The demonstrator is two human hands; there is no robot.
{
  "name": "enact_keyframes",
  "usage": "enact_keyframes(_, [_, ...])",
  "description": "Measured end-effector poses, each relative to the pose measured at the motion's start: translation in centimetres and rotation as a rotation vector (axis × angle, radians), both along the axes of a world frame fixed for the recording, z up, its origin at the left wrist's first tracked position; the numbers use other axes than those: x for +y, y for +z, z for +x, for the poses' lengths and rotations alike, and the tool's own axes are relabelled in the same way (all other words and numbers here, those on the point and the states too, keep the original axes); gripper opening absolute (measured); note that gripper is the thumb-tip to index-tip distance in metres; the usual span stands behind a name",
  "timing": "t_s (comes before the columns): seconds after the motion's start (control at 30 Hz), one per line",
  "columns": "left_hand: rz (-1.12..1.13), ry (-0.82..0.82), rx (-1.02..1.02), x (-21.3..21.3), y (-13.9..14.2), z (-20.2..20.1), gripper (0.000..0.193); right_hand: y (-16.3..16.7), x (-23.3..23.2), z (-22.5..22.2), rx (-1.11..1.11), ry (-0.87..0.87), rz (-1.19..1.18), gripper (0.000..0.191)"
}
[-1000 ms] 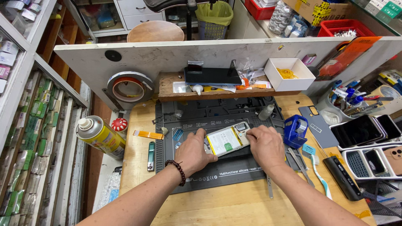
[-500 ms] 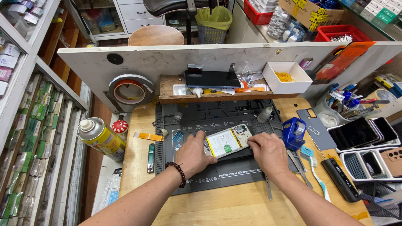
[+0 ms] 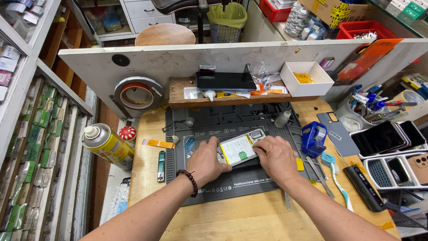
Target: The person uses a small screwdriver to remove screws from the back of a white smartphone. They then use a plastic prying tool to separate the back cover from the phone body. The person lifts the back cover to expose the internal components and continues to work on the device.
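An opened phone point(image 3: 238, 149) with a white battery and a green sticker lies on a dark grey silicone work mat point(image 3: 232, 178). My left hand point(image 3: 207, 161) presses on the phone's left edge, and a dark bead bracelet sits on that wrist. My right hand point(image 3: 275, 155) rests on the phone's right side, fingers curled over its upper right corner. Both hands touch the phone, which stays flat on the mat. What the fingertips pinch is hidden.
A yellow spray can point(image 3: 107, 145) and a red-capped bottle point(image 3: 127, 133) stand at the left. Nearby are a blue tape dispenser point(image 3: 313, 138), a toothbrush point(image 3: 341, 187), tweezers point(image 3: 322, 176), a dark grey back cover point(image 3: 339, 134), trays of phones point(image 3: 392, 138), a white box point(image 3: 307, 78) and a wooden shelf point(image 3: 232, 100).
The camera view shifted slightly. My right hand moved a little up and left over the phone's upper right corner. My left hand stayed on the left edge.
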State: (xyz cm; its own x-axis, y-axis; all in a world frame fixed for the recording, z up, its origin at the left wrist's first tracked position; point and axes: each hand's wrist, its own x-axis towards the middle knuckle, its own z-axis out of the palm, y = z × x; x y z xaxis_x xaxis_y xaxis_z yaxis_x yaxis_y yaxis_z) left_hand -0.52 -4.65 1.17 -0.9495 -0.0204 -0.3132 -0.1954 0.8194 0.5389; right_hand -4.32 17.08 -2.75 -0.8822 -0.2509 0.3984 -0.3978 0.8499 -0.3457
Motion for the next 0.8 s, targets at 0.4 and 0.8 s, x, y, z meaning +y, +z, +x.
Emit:
enact_keyframes(0.4, [0.028, 0.005, 0.017, -0.2, 0.1, 0.0, 0.083, 0.1, -0.3, -0.1, 0.025, -0.014, 0.090, 0.007])
enact_keyframes(0.8, [0.023, -0.007, 0.038, -0.2, 0.0, 0.0, 0.082, -0.2, -1.4, -2.2, 0.091, 0.023, 0.097, 0.009])
